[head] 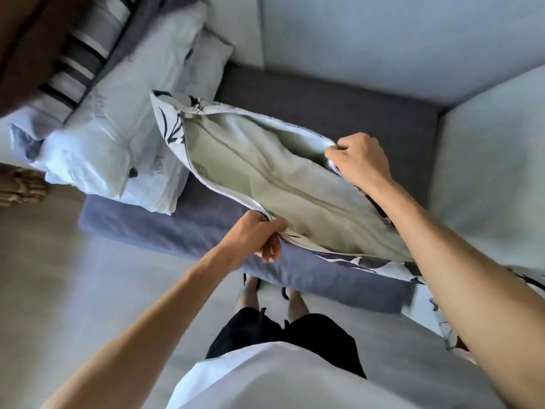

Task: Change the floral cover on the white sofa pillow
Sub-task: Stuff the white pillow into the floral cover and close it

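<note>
1. The cover (177, 128) lies on the sofa (324, 98), its mouth spread; the pillow (265, 178) sits inside.
2. Left hand (253, 234) fingers pinch the near hem of the cover; right hand (358, 160) fingers pinch the far hem.
3. Risk: uneven pulling could strain the zip end; a slipping hem would let the cover close.
</note>
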